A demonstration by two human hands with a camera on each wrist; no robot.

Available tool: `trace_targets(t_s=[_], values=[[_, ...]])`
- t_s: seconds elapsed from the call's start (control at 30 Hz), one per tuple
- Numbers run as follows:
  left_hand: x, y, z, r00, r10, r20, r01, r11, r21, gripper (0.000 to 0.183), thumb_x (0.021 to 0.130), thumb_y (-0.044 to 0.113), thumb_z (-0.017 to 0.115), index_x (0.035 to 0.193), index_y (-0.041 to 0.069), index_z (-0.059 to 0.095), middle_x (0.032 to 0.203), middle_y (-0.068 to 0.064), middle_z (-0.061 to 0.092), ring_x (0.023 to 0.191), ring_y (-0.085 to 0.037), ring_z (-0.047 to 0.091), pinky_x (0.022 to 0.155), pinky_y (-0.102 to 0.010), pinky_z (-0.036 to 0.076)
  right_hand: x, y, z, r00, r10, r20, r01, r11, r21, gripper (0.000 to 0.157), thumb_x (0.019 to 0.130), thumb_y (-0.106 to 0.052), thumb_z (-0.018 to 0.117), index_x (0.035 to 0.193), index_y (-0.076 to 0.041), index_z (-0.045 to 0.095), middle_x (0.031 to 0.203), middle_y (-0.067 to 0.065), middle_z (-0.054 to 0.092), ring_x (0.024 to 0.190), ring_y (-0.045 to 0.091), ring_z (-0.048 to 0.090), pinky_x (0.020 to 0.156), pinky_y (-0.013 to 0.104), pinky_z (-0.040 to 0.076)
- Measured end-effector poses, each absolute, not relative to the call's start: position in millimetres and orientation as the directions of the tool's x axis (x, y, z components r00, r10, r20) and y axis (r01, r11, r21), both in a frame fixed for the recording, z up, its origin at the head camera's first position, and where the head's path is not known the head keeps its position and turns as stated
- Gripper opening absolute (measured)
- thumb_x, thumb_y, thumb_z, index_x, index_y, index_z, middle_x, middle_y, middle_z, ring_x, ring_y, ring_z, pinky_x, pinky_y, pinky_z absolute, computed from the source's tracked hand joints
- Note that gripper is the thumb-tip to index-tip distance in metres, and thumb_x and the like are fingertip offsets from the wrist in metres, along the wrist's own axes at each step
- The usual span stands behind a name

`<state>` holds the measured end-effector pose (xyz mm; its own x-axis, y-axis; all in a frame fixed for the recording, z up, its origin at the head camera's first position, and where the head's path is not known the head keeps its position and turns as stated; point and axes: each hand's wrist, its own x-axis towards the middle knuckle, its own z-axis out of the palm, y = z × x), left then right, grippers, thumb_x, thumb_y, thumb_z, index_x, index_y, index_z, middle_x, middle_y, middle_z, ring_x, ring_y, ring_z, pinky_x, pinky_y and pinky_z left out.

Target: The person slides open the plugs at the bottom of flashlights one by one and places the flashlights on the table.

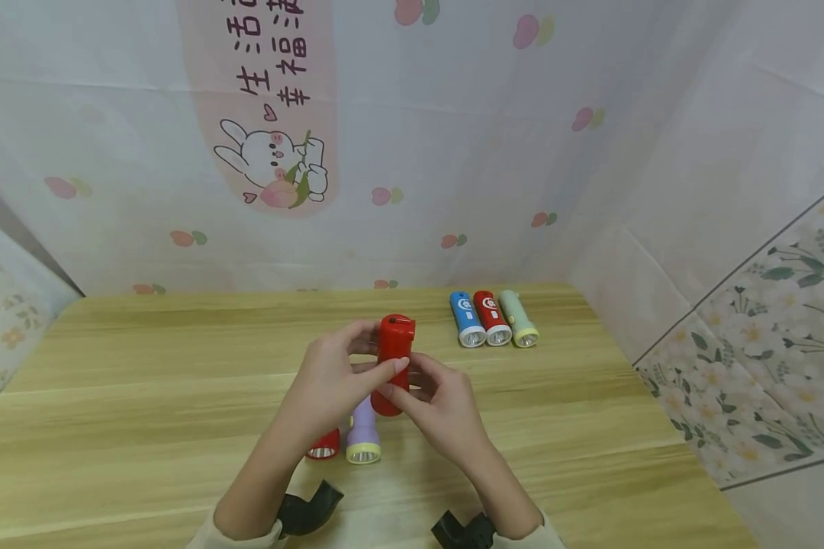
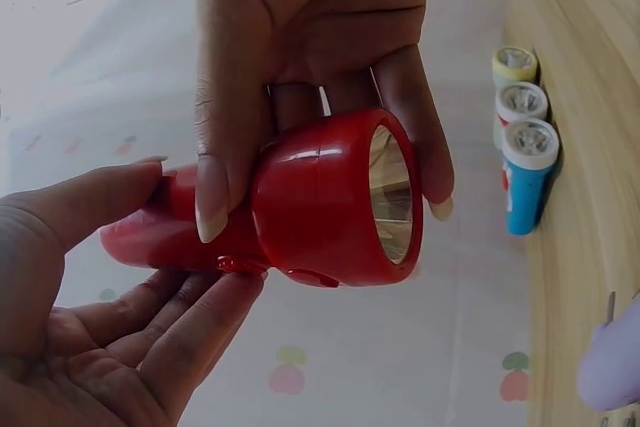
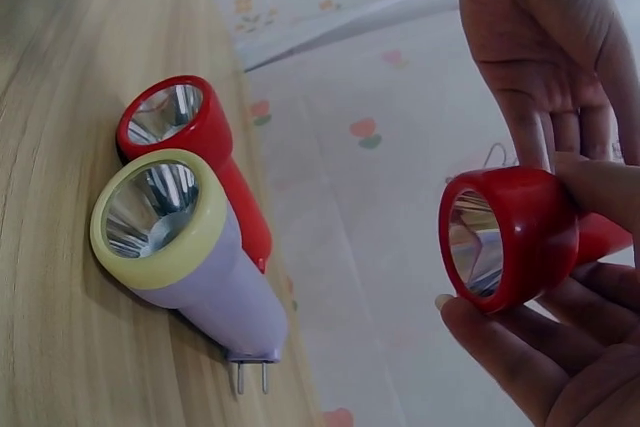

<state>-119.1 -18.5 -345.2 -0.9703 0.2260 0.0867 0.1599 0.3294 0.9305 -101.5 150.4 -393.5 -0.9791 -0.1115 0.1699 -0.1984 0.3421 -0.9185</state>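
Observation:
A red flashlight [image 1: 394, 343] is held up over the table between both hands, its lamp end pointing down toward the body. My left hand [image 1: 339, 374] grips it near the tail end, thumb on one side and fingers on the other, as the left wrist view shows. My right hand [image 1: 449, 404] holds it around the lamp head [image 2: 330, 202], with the thumb along the side. Below the hands, a purple flashlight [image 1: 363, 438] with a yellow rim lies on the table. Next to it lies another red flashlight [image 1: 325, 444], partly hidden by the left hand in the head view.
Toward the back right, a blue flashlight [image 1: 467, 318], a red one with a white rim [image 1: 491, 316] and a pale green one [image 1: 519, 317] lie side by side. The wooden table [image 1: 178, 381] meets a printed cloth [image 1: 419, 137] behind. Two metal prongs stick out of the purple flashlight's tail.

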Motion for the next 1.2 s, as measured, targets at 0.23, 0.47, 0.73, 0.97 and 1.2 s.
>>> trace_targets(t_s=[0.23, 0.47, 0.73, 0.97, 1.2], values=[[-112.9, -22.7, -339.9, -0.963, 0.252, 0.095, 0.167, 0.284, 0.944, 0.045, 0.092, 0.038, 0.074, 0.133, 0.023, 0.062, 0.122, 0.002, 0.070, 0.117, -0.021, 0.066, 0.095, -0.040, 0.060, -97.7, 153.2, -389.8, -0.951, -0.158, 0.266, -0.305, 0.344, -0.888, 0.041, 0.087, -0.023, 0.081, 0.125, -0.023, 0.069, 0.115, -0.002, 0.076, 0.101, 0.015, 0.075, 0.084, 0.024, 0.061], [-106.6, -25.6, -333.2, -0.941, 0.294, 0.167, 0.242, 0.241, 0.940, 0.043, 0.092, 0.035, 0.075, 0.131, 0.022, 0.063, 0.121, 0.001, 0.071, 0.117, -0.020, 0.066, 0.089, -0.034, 0.061, -93.1, 156.0, -384.8, -0.908, -0.244, 0.341, -0.411, 0.351, -0.842, 0.041, 0.086, -0.018, 0.081, 0.126, -0.022, 0.069, 0.116, -0.003, 0.076, 0.101, 0.012, 0.075, 0.084, 0.027, 0.061], [-96.5, -26.2, -325.3, -0.940, 0.301, 0.163, 0.232, 0.212, 0.949, 0.039, 0.093, 0.036, 0.074, 0.128, 0.021, 0.066, 0.119, 0.000, 0.071, 0.115, -0.019, 0.068, 0.087, -0.031, 0.061, -88.6, 159.2, -376.8, -0.897, -0.276, 0.345, -0.429, 0.353, -0.831, 0.041, 0.086, -0.021, 0.082, 0.125, -0.023, 0.069, 0.118, -0.005, 0.075, 0.104, 0.011, 0.073, 0.087, 0.026, 0.060], [-94.4, -29.8, -328.3, -0.918, 0.313, 0.244, 0.307, 0.171, 0.936, 0.037, 0.109, 0.033, 0.045, 0.129, 0.012, 0.068, 0.128, -0.003, 0.071, 0.113, -0.022, 0.071, 0.093, -0.035, 0.060, -87.8, 161.4, -373.4, -0.894, -0.280, 0.349, -0.437, 0.382, -0.814, 0.040, 0.085, -0.021, 0.083, 0.123, -0.020, 0.070, 0.117, -0.005, 0.074, 0.108, 0.012, 0.072, 0.088, 0.025, 0.060], [-95.2, -29.7, -328.0, -0.922, 0.304, 0.240, 0.294, 0.146, 0.945, 0.035, 0.108, 0.029, 0.047, 0.125, 0.007, 0.069, 0.117, -0.007, 0.075, 0.110, -0.022, 0.073, 0.092, -0.033, 0.060, -87.3, 163.5, -372.9, -0.896, -0.288, 0.338, -0.435, 0.412, -0.800, 0.039, 0.085, -0.022, 0.083, 0.123, -0.021, 0.072, 0.119, -0.006, 0.074, 0.110, 0.011, 0.071, 0.089, 0.025, 0.060]])
